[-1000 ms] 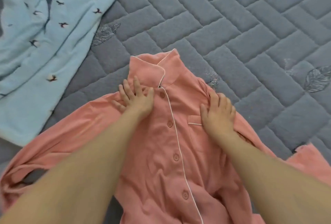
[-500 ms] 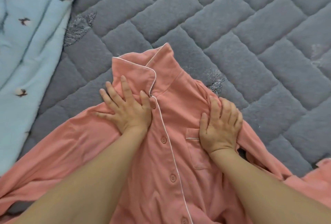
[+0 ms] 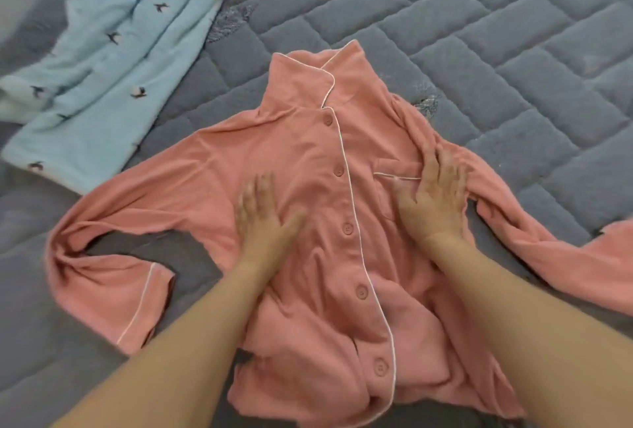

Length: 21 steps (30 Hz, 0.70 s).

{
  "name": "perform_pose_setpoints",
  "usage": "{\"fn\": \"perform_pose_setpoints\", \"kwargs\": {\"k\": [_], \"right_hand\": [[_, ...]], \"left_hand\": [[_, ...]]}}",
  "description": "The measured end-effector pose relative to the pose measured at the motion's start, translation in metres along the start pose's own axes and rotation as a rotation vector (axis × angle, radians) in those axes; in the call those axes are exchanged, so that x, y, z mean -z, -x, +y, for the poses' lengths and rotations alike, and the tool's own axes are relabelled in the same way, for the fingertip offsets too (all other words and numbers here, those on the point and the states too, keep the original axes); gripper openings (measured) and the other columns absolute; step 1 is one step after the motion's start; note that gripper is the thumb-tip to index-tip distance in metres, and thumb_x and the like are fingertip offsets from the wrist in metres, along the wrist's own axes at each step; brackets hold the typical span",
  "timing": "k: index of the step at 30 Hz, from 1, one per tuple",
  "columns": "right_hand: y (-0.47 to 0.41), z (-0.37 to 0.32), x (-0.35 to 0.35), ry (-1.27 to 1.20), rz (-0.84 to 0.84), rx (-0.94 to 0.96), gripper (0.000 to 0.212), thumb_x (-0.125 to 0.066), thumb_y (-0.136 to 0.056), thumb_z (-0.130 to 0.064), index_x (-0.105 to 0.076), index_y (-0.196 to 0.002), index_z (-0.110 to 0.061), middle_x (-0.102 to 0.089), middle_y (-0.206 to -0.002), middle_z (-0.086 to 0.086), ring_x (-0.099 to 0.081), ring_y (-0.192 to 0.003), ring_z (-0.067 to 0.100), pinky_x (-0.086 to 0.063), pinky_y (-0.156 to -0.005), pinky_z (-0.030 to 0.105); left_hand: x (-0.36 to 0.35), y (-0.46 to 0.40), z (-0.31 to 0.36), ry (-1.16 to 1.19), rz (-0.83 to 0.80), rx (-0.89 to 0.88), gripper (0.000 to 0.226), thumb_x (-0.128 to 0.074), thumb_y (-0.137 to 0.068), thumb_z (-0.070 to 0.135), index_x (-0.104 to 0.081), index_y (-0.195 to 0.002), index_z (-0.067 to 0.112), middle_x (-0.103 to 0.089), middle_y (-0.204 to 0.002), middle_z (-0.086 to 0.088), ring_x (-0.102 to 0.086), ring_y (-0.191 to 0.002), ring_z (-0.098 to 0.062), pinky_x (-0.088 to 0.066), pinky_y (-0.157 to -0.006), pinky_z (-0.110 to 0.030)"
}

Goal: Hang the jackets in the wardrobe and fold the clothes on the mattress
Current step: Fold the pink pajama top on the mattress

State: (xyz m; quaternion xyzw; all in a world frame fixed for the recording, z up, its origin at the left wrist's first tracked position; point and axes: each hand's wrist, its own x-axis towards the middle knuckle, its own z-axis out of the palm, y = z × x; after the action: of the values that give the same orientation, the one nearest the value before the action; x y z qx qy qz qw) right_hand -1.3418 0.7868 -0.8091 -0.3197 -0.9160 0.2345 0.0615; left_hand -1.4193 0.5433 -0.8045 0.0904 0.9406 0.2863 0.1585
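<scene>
Head view looks down on a grey quilted mattress (image 3: 479, 51) with the pink pyjama shirt (image 3: 325, 160) spread front-up and buttoned, collar pointing away from the person. Both hands lie flat on its chest with fingers straight, so each grip is released and merely pressing: the left hand (image 3: 263, 212) rests left of the button placket, the right hand (image 3: 435, 194) rests on the breast pocket. By my judgement this is the smoothing stage that comes ahead of any fold; no sleeve is turned in yet, the left sleeve (image 3: 113, 249) lies doubled back on itself out to the side, the right sleeve (image 3: 534, 239) trails off toward the frame edge, and the hem near the person is rumpled. A light blue garment with small birds (image 3: 113, 61) lies unfolded at the upper left, well apart from the pink one. Count: two garments visible, none folded; two hands; five buttons showing on the placket. No jackets or wardrobe appear here, so the hanging part cannot be judged.
</scene>
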Motion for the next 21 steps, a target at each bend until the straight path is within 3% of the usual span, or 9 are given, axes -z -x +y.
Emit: {"fn": "perform_pose_setpoints", "kwargs": {"k": [3,6,9,12,14,16,19,21], "right_hand": [[0.077,0.008,0.018,-0.072,-0.149,-0.068,0.095,-0.05,-0.084,-0.064,-0.005,-0.156,-0.021,0.0,-0.162,0.002,0.005,-0.149,0.021,0.009,-0.12,0.038],[0.144,0.031,0.039,-0.004,-0.212,-0.16,0.104,-0.064,-0.081,-0.06,-0.008,-0.155,-0.014,-0.006,-0.161,0.011,-0.005,-0.149,0.026,0.0,-0.121,0.042],[0.191,0.046,0.061,0.047,-0.186,-0.328,0.105,-0.07,-0.072,-0.061,-0.018,-0.151,-0.014,-0.024,-0.154,0.013,-0.023,-0.143,0.032,-0.019,-0.115,0.046],[0.206,0.05,0.078,0.064,-0.284,-0.482,0.085,-0.073,-0.067,-0.052,-0.038,-0.137,-0.019,-0.045,-0.135,0.01,-0.043,-0.127,0.034,-0.034,-0.104,0.048],[0.21,0.053,0.085,-0.157,-0.382,-0.588,0.067,-0.074,-0.064,-0.041,-0.045,-0.119,-0.017,-0.059,-0.114,0.01,-0.058,-0.106,0.034,-0.049,-0.092,0.048],[0.223,0.057,0.09,-0.36,-0.491,-0.595,0.047,-0.075,-0.066,-0.03,-0.052,-0.104,-0.016,-0.066,-0.098,0.011,-0.065,-0.09,0.033,-0.055,-0.081,0.049],[0.249,0.053,0.104,-0.396,-0.421,-0.442,0.012,-0.06,-0.087,-0.019,-0.062,-0.097,-0.013,-0.067,-0.094,0.012,-0.064,-0.084,0.033,-0.056,-0.077,0.048],[0.261,0.046,0.118,-0.623,-0.256,-0.436,0.013,-0.05,-0.098,-0.014,-0.061,-0.091,-0.016,-0.06,-0.087,0.012,-0.056,-0.07,0.029,-0.053,-0.054,0.034]], "left_hand": [[0.008,0.068,-0.022,0.072,0.079,0.147,0.107,-0.05,-0.066,0.067,-0.015,-0.156,0.022,-0.012,-0.16,-0.01,-0.008,-0.148,-0.024,-0.004,-0.12,-0.039],[0.017,0.125,-0.029,0.116,0.217,0.432,0.092,-0.074,-0.077,0.043,-0.028,-0.15,0.014,-0.023,-0.154,-0.018,-0.019,-0.143,-0.035,-0.016,-0.117,-0.046],[0.021,0.169,-0.036,0.212,0.081,0.545,0.093,-0.076,-0.062,0.06,-0.049,-0.136,0.01,-0.041,-0.143,-0.017,-0.038,-0.132,-0.036,-0.031,-0.11,-0.047],[0.026,0.189,-0.036,0.529,-0.179,0.543,0.081,-0.081,-0.045,0.067,-0.069,-0.103,0.012,-0.065,-0.121,-0.015,-0.062,-0.111,-0.033,-0.048,-0.097,-0.045],[0.027,0.2,-0.034,0.442,-0.339,0.406,0.066,-0.081,-0.051,0.065,-0.07,-0.099,0.021,-0.066,-0.113,-0.004,-0.062,-0.108,-0.026,-0.048,-0.099,-0.042],[0.03,0.213,-0.023,0.395,-0.4,0.281,0.055,-0.079,-0.055,0.05,-0.068,-0.101,0.021,-0.065,-0.11,0.001,-0.062,-0.103,-0.019,-0.051,-0.094,-0.037],[0.041,0.232,0.0,0.642,-0.249,0.319,0.037,-0.069,-0.075,0.029,-0.062,-0.11,0.019,-0.069,-0.11,-0.003,-0.064,-0.097,-0.019,-0.054,-0.084,-0.035],[0.056,0.243,0.005,0.816,-0.114,0.413,0.026,-0.062,-0.089,0.021,-0.06,-0.114,0.015,-0.068,-0.115,-0.01,-0.064,-0.098,-0.021,-0.055,-0.083,-0.039]]}}
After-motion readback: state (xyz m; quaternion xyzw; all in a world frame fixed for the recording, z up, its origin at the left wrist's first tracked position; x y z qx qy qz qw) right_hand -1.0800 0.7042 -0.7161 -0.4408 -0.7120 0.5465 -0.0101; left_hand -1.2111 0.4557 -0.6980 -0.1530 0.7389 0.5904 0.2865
